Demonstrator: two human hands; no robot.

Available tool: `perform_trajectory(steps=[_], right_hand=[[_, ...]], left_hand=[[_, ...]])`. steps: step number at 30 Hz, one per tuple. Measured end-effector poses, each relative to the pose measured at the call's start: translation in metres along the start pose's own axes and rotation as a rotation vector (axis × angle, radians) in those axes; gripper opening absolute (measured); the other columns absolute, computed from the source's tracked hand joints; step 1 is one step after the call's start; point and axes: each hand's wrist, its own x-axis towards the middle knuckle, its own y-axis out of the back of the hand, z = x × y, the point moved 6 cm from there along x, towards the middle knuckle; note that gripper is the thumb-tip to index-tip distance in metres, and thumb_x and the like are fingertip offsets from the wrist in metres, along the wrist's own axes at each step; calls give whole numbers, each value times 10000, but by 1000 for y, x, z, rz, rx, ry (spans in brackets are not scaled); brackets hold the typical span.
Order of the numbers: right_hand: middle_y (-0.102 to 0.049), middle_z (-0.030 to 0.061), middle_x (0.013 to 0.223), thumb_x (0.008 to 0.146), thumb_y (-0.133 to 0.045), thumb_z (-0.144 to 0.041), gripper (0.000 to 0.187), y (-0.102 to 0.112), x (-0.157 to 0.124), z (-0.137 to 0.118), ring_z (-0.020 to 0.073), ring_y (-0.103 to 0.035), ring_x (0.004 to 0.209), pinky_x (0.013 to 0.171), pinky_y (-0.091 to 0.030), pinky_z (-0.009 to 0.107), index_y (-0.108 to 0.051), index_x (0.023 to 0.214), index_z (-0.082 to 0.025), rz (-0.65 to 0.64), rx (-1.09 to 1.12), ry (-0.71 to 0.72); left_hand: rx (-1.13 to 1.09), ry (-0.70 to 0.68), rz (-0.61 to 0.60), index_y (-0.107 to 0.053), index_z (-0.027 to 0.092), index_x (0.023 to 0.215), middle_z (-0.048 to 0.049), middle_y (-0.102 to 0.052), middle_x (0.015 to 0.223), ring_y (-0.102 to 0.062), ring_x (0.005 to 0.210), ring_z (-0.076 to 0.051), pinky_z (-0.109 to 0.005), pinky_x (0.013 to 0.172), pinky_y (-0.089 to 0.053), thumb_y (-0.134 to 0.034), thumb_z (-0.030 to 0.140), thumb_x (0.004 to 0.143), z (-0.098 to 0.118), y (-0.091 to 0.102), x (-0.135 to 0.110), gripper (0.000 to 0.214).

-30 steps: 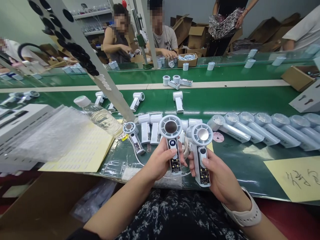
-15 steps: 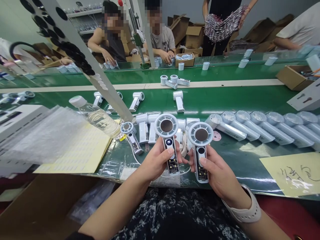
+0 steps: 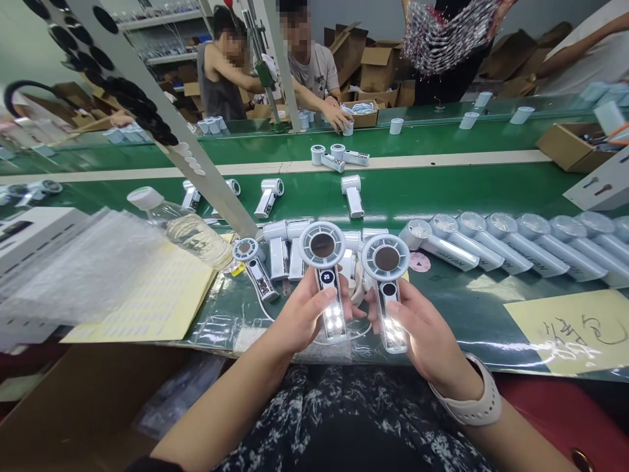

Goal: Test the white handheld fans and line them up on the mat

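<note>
My left hand (image 3: 307, 305) is closed around the handle of a white handheld fan (image 3: 322, 244), its thumb pressed on the front. This fan's small display reads 20, and bright lights glow on its lower handle. In my right hand (image 3: 425, 321) is a second handheld fan (image 3: 386, 257), with my thumb on its front. Its round display is dark, while its handle lights shine too. Both fans stand upright, side by side, above the table's near edge. Behind them lie several more fans (image 3: 278, 255), partly hidden. One fan with an exposed circuit board (image 3: 258, 275) rests to the left.
A row of finished-looking fans (image 3: 501, 242) lies at the right, above a yellow handwritten sheet (image 3: 570, 328). To the left are a water bottle (image 3: 191, 233), yellow papers (image 3: 142, 321) and a slanted post (image 3: 196, 164). Co-workers sit across the green conveyor (image 3: 417, 190).
Lights on both fan handles have come on. The fans have shifted slightly left in view. Across the line, a co-worker's arm now stretches right to a small cup-shaped part.
</note>
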Motion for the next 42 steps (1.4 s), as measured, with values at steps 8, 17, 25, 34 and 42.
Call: perform_trajectory(steps=[8, 17, 25, 34, 42], right_hand=[[-656, 48, 942, 878, -648, -361, 208, 3, -2, 2, 190, -577, 732, 654, -512, 348, -648, 1040, -230, 28, 0, 7], [-648, 64, 1247, 904, -657, -355, 403, 5, -9, 1, 243, -607, 1057, 900, -500, 383, -574, 1290, -277, 57, -96, 53], [-714, 34, 816, 902, -617, -547, 336, 6, -8, 6, 171, -630, 604, 553, -534, 306, -609, 1013, -230, 78, 236, -27], [-768, 78, 953, 863, -676, -535, 326, 0, -11, -5, 263, -695, 843, 710, -586, 397, -754, 924, -224, 62, 384, -47], [-722, 62, 853, 868, -622, -501, 309, 0, -8, -8, 229, -657, 807, 782, -578, 374, -755, 901, -224, 81, 405, -72]], left_hand=[[-90, 29, -44, -519, 193, 1064, 7, -591, 860, -618, 666, -142, -373, 756, -528, -759, 306, 748, -5, -1, -3, 412], [93, 0, 4, -516, 181, 993, -16, -625, 844, -642, 773, -174, -354, 787, -491, -758, 352, 784, -6, 2, 2, 362], [93, 96, 119, -397, 233, 1095, -39, -696, 914, -673, 575, -180, -276, 479, -496, -669, 590, 824, -10, 2, -1, 525], [68, 66, -4, -385, 255, 1163, -98, -728, 1063, -740, 742, -235, -371, 665, -579, -595, 512, 907, 4, -17, -16, 419], [-23, 152, -50, -568, 186, 1151, -35, -633, 875, -680, 762, -206, -335, 734, -524, -864, 412, 677, 3, -23, -12, 602]])
